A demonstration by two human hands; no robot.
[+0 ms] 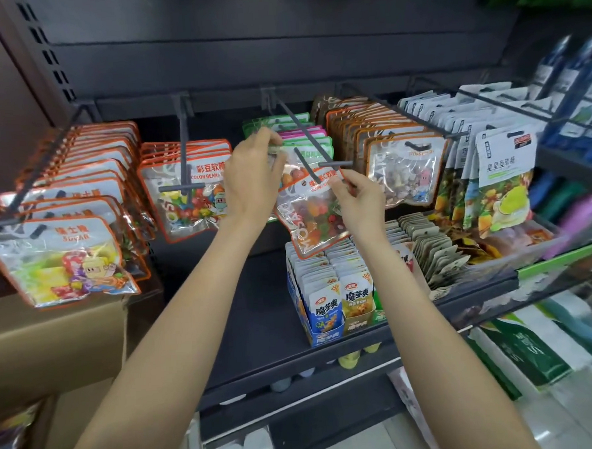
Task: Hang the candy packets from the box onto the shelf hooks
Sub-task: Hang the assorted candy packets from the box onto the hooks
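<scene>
A dark shelf (258, 315) is carrying boxed snacks (329, 301), with a cardboard box (53, 333) sitting at its left end. Above, a hook (303, 134) is sticking out over both hands. The candy packet (312, 206) is hanging tilted at the hook's tip. The left hand (251, 178) is pinching its upper left corner; the right hand (358, 195) is pinching its upper right edge.

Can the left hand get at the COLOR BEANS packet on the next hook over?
Probably yes, once freed. The left hand pinches the candy packet being hooked; the COLOR BEANS packet hangs just beside that hand's wrist, front of its row, nothing between.
</scene>
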